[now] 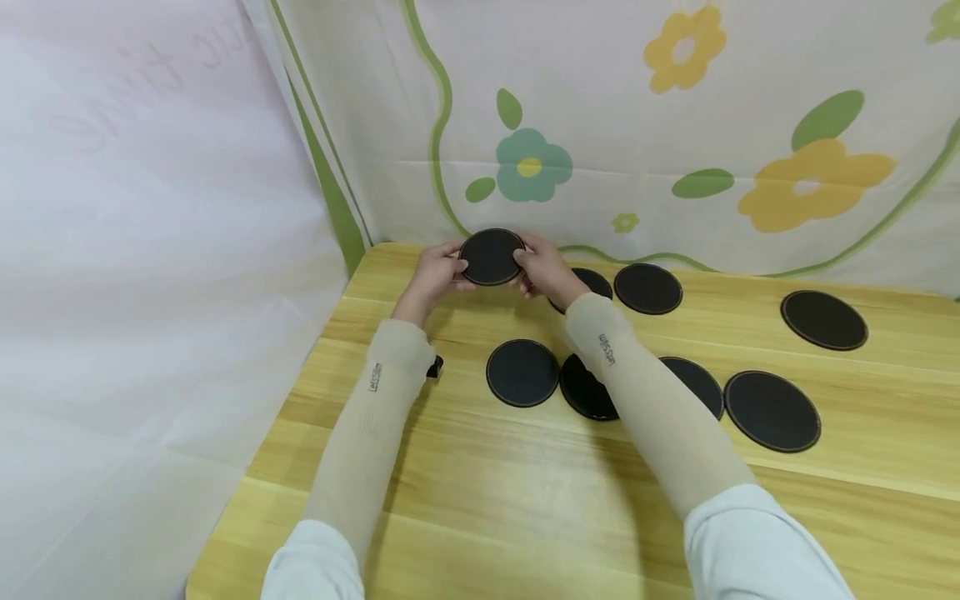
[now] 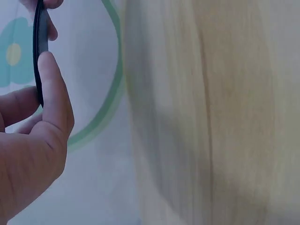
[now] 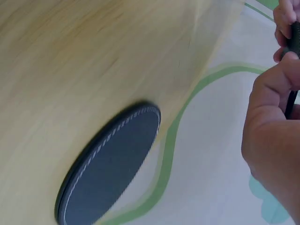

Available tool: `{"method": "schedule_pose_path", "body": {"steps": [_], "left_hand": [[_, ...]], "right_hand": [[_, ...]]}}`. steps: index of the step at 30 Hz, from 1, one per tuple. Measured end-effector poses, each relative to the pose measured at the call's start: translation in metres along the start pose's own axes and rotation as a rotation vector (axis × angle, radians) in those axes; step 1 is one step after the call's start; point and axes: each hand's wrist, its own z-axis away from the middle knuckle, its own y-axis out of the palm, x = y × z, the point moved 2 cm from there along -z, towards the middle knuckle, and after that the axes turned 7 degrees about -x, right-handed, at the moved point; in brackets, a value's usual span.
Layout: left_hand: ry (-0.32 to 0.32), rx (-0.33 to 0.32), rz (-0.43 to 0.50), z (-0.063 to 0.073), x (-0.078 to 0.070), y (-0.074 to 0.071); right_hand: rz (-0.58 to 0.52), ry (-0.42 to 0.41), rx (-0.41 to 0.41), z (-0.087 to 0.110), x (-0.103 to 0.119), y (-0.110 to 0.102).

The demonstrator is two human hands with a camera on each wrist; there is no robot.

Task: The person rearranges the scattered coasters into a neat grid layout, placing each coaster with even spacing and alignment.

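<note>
As left hand [image 1: 435,273] and right hand [image 1: 551,268] pinch one black disc [image 1: 491,257], seven other discs [image 1: 522,372] lie flat

Where the pale wood-grain tabletop [image 1: 495,492] meets a floral-print cloth [image 1: 615,100], the head view shows the round, thin, matte disc held up and tilted, thumbs [image 1: 521,257] on its near face, fingers [image 1: 528,288] curled behind, spread no wider than its edge. A fine tan line rims it. The seven lie in two loose rows, four nearer and three farther. Smooth beige sleeves [image 1: 363,442] carry dark lettering that reads "Let'sSlim"; white cuffs [image 1: 318,562] show higher up the arms. Faint writing on the white sheet [image 1: 150,267] at left is hard to make out.

From the left wrist, the disc appears edge-on, slim and slightly bowed, between thumb and fingers.

From the right wrist, pale stitch-like dashes follow the rim of one smooth-faced lying disc [image 3: 112,164]; at far right, the right hand's fingers clasp the held disc.
</note>
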Motion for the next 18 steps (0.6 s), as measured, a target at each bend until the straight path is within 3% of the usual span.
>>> {"method": "schedule_pose_path", "body": {"steps": [12,18], "left_hand": [[0.038,0.202,-0.024,0.023,-0.007,0.012],[0.077,0.243,-0.029,0.03,-0.01,0.012]], "right_hand": [[-0.081,-0.016,0.046,0.02,0.0,-0.021],[-0.11,-0.017,0.032,0.032,0.003,-0.022]]}}
